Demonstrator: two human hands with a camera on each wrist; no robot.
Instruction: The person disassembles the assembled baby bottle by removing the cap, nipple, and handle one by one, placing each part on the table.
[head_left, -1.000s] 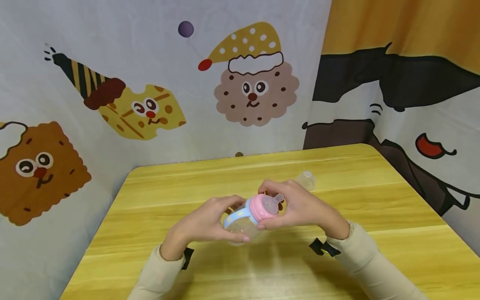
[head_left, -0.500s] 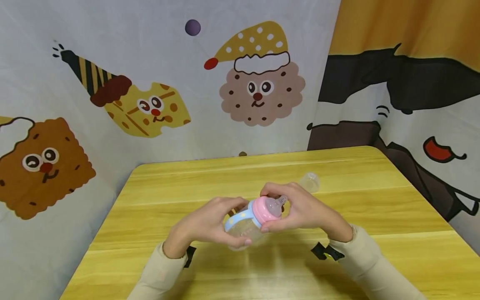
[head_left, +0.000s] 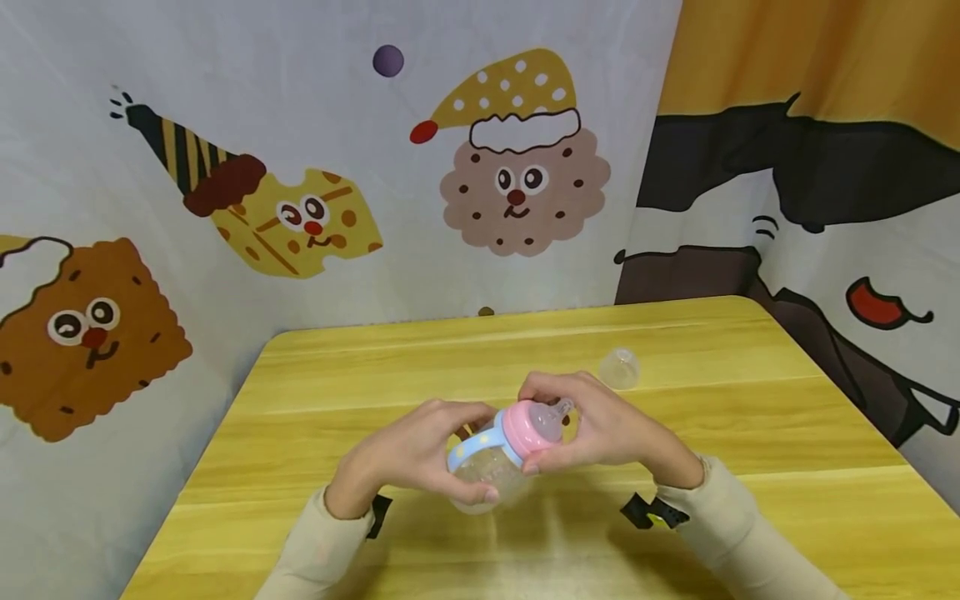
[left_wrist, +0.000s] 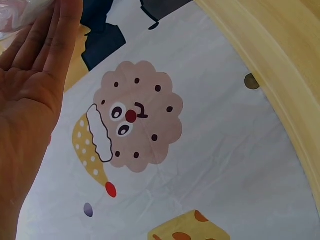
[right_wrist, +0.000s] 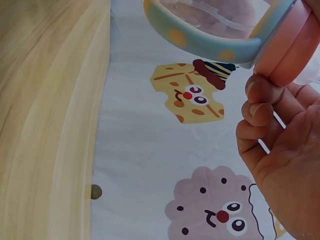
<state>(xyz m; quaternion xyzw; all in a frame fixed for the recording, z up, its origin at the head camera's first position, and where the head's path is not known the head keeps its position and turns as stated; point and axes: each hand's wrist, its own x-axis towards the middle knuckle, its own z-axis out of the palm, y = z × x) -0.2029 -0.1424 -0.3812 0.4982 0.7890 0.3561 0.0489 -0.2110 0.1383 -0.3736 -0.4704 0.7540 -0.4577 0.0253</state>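
Sleeves [head_left: 307, 552] of pale cloth lie closest to me, behind the fingers, with a black strap [head_left: 378, 517] at the left wrist and a second black strap [head_left: 651, 511] at the right. Past them, the left hand [head_left: 412, 450] grips the clear baby bottle [head_left: 491, 477] by its body, thumb across the near side and fingers reaching round behind, while the right hand [head_left: 611, 427] pinches the pink collar [head_left: 519, 429], thumb at the near side and fingers at the far side. So the bottle sits tilted between both sets of fingers, its clear nipple [head_left: 544, 420] poking up in the curve of the right hand and its spotted blue handle [head_left: 474, 444] looping over toward the left fingers. Whether its base touches the worktop [head_left: 337, 375] I can't make out. As I judge it, the bottle is together: the nipple stands in the collar, and the collar sits against the handle's ring with no gap that I can see. How tight it is I can't tell, nor whether the right fingers are turning it or just steadying it. What seems left is the covering, since the clear domed cover [head_left: 619, 369] lies on the worktop just beyond the right fingers, touched by neither hand, and the nipple is bare. Farthest from the fingers, past the worktop's back edge, hangs a white wall cloth [head_left: 300, 67] printed with a cheese wedge [head_left: 292, 242] and a cookie [head_left: 551, 192] in hats.
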